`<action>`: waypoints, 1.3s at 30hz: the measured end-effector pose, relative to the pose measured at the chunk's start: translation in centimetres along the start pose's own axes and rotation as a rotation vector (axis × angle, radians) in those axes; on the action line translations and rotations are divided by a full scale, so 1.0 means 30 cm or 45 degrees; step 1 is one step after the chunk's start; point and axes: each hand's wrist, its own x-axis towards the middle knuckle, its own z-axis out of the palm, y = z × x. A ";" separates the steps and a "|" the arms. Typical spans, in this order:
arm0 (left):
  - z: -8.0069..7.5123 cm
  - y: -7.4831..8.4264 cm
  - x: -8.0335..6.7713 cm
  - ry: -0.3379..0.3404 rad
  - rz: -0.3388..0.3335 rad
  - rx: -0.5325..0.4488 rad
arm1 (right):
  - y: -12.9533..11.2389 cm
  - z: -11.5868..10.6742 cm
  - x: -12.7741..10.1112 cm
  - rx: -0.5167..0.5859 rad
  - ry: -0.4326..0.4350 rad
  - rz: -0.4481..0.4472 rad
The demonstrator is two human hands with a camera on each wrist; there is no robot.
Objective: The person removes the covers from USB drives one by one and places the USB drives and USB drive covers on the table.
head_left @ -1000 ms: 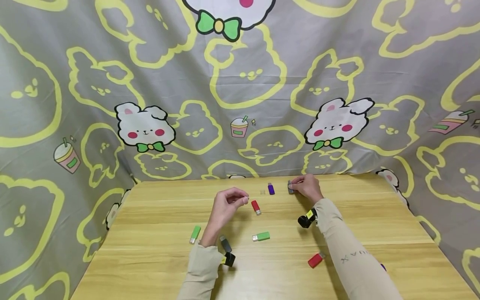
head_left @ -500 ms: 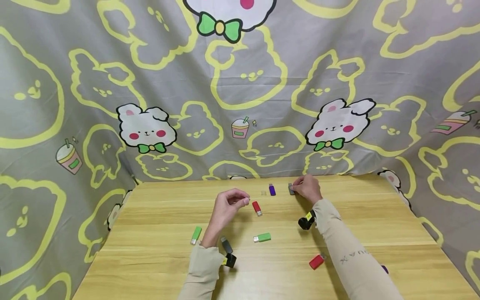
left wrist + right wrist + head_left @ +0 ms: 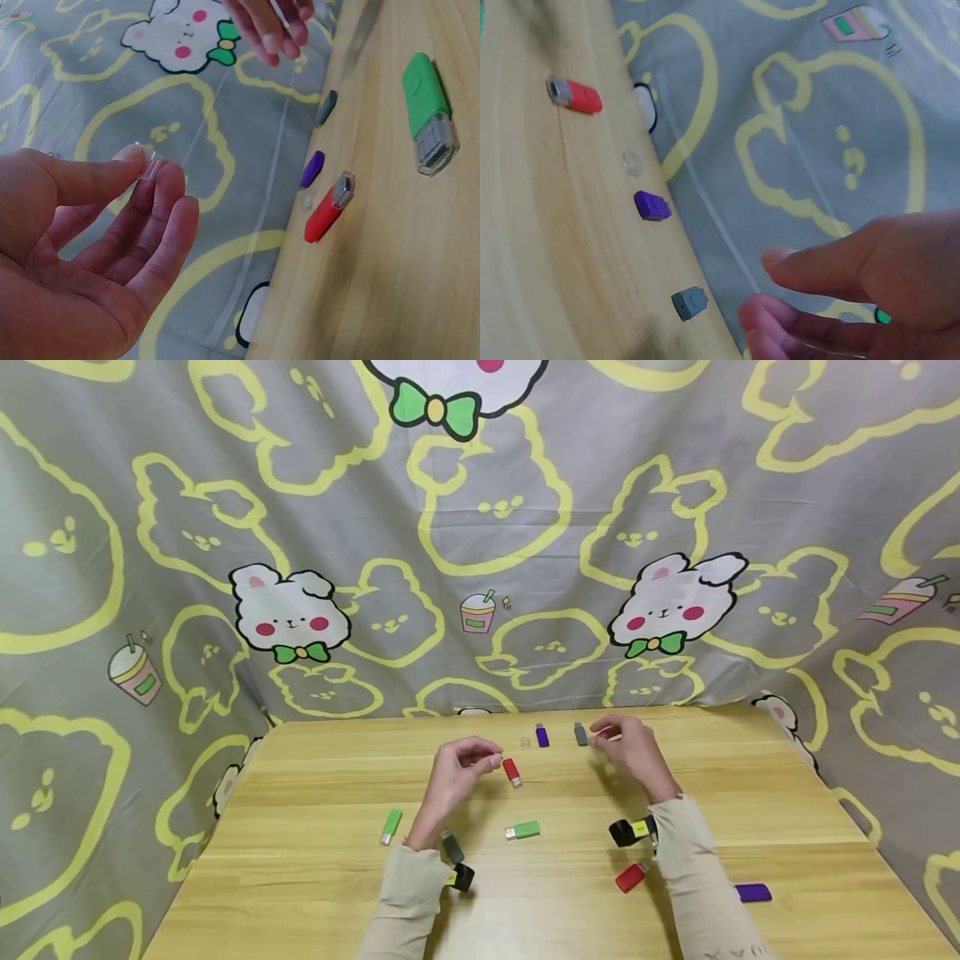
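Pinching a clear cap (image 3: 148, 167), likely for precision, occupies the left hand (image 3: 453, 772); the right hand (image 3: 634, 752), unclenched, hangs beside a gray drive (image 3: 581, 735) near the counter's (image 3: 315, 793) far edge.

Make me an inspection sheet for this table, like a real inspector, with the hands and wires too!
Surface: wooden table, light-coloured.
Job's things: eight USB sticks, two each red, green, purple and gray; small clear piece lying beside a purple stick.
Clutter: nothing seen.
Hands: left hand pinches another clear piece; right hand holds nothing, fingers parted, near a gray stick.
Cables: nothing seen.
Surroundings: gray cloth with cartoon bunnies behind the table.
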 end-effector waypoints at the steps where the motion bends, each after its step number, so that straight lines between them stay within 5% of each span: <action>1: 0.001 -0.002 0.001 -0.005 0.003 0.003 | -0.003 0.000 -0.017 0.008 -0.006 -0.009; 21: 0.086 -0.007 0.017 -0.070 0.054 0.081 | -0.001 -0.048 -0.205 -0.028 0.023 -0.002; 31: 0.173 0.040 0.166 -0.117 0.020 0.121 | 0.021 -0.138 -0.230 -0.025 0.024 0.014; 39: 0.281 0.028 0.287 -0.189 0.038 0.387 | 0.060 -0.197 -0.267 -0.030 0.066 0.065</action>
